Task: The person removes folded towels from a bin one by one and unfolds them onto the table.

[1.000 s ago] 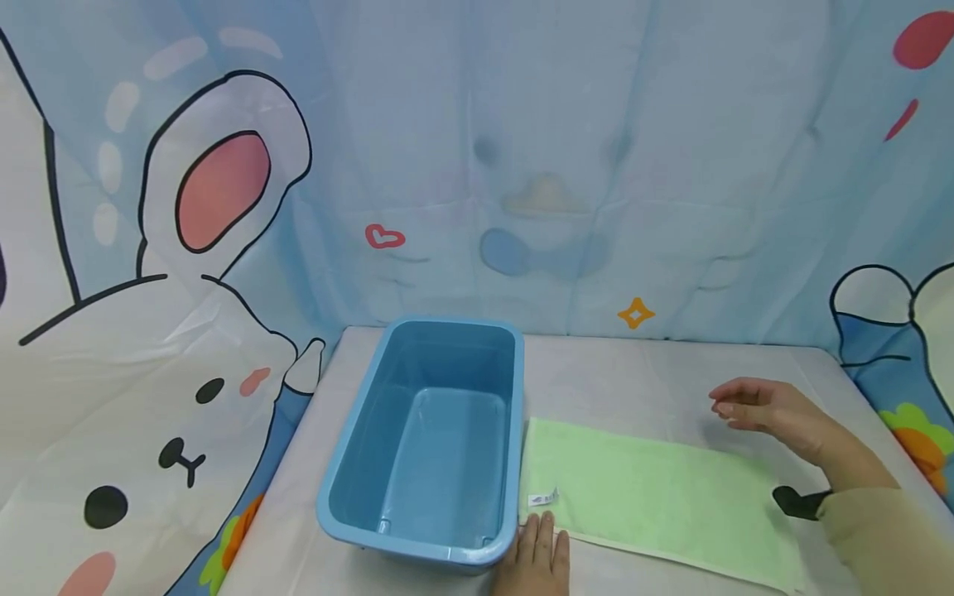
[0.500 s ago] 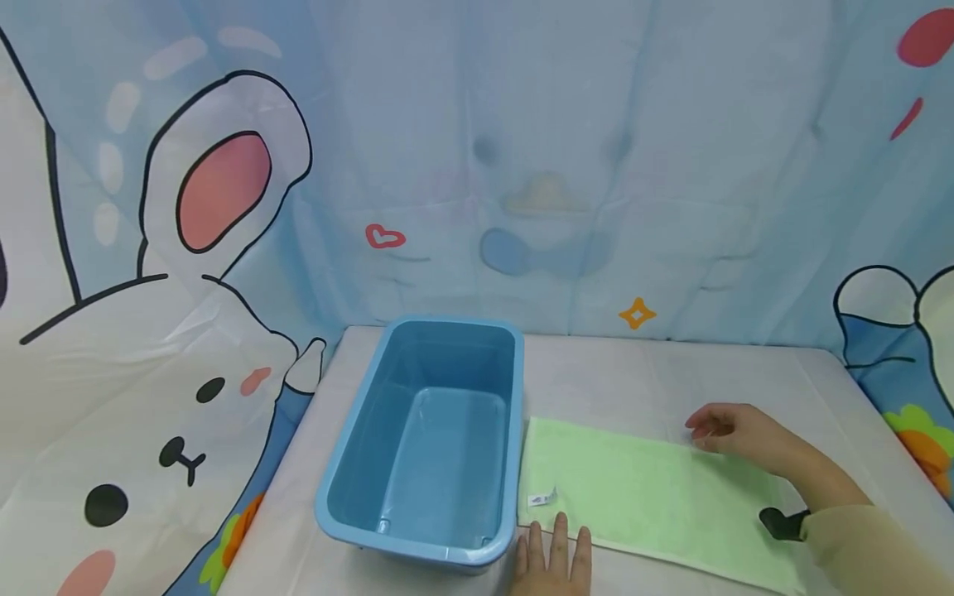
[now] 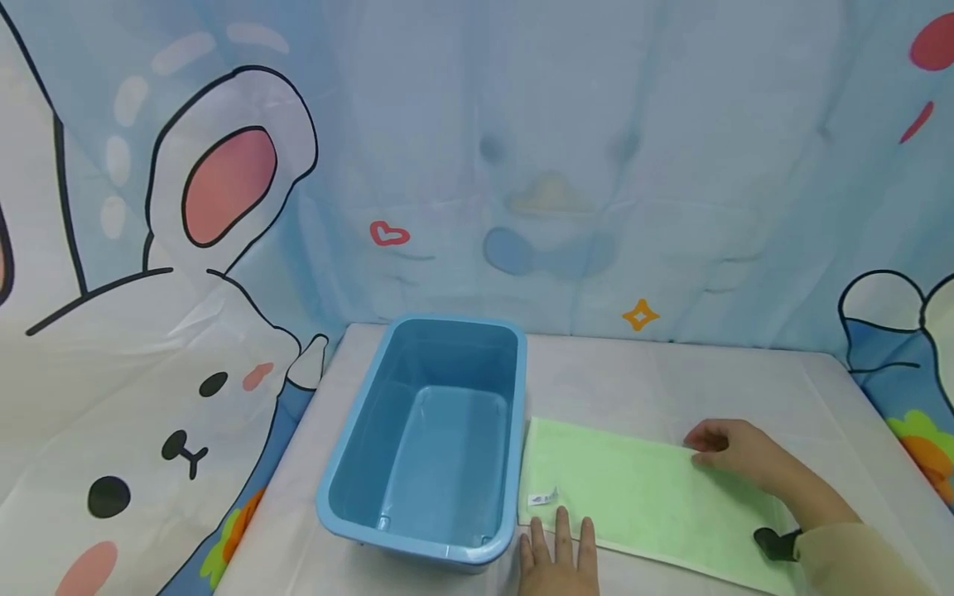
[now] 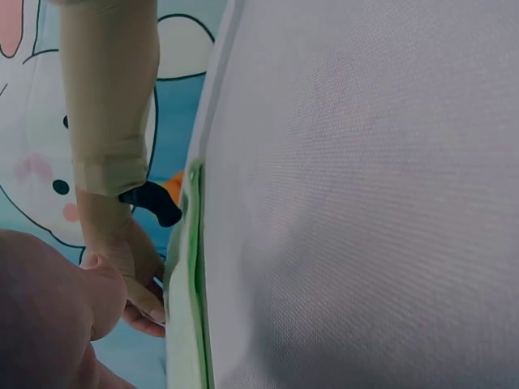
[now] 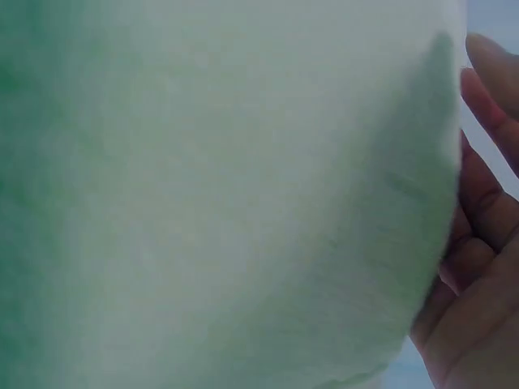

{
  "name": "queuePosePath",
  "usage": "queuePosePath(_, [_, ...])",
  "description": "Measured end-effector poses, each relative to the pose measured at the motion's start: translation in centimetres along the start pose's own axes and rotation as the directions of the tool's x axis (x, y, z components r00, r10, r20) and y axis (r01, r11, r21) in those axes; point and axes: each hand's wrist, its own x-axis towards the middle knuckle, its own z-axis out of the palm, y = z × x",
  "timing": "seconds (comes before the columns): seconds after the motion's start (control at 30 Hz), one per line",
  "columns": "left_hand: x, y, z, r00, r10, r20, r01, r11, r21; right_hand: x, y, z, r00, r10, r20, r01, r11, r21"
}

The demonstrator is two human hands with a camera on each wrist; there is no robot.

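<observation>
A pale green towel (image 3: 641, 497), folded flat with a small white tag (image 3: 542, 498), lies on the table. My left hand (image 3: 561, 563) is at its near edge, fingers straight and spread, fingertips at the border. At the towel's far edge is my right hand (image 3: 734, 447), its fingers loosely bent and the thumb low over the cloth. In the right wrist view the towel fills most of the picture, with the right hand (image 5: 486, 267) alongside its edge and a gap between thumb and fingers. The left wrist view shows the towel's layered edge (image 4: 195, 275) from the side.
A blue plastic basin (image 3: 447, 447) stands just left of the towel, with nothing inside it. The white-covered table (image 3: 611, 372) reaches back to a printed blue curtain (image 3: 671, 165). A dark strap end (image 3: 777, 545) sticks out at the right cuff.
My right hand has come down and leftward to the towel's far edge. My left hand has shifted slightly right and its fingers have spread. Towel and basin stay put.
</observation>
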Motion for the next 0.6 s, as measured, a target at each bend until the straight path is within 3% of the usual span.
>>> queuePosePath(0.1, [-0.1,0.2,-0.4,1.000,-0.013,-0.008,0.013,0.999,-0.033,0.0,0.1,0.3,1.000,0.004,-0.002,-0.004,1.000,-0.004])
queuePosePath(0.27, [0.2,0.1,-0.8,0.995,0.000,-0.102,-0.008,0.996,-0.086,-0.4,0.0,0.6,1.000,0.008,-0.012,-0.008,1.000,-0.016])
queuePosePath(0.4, [0.7,-0.2,-1.5,0.995,0.011,-0.103,-0.020,0.996,-0.085,-0.8,-0.1,0.8,1.000,0.023,-0.014,-0.024,0.999,-0.027])
queuePosePath(0.6, [1.7,-0.3,-2.4,0.993,-0.024,-0.111,0.012,0.994,-0.107,-1.4,-0.1,0.8,0.999,0.031,-0.018,-0.031,0.999,-0.027])
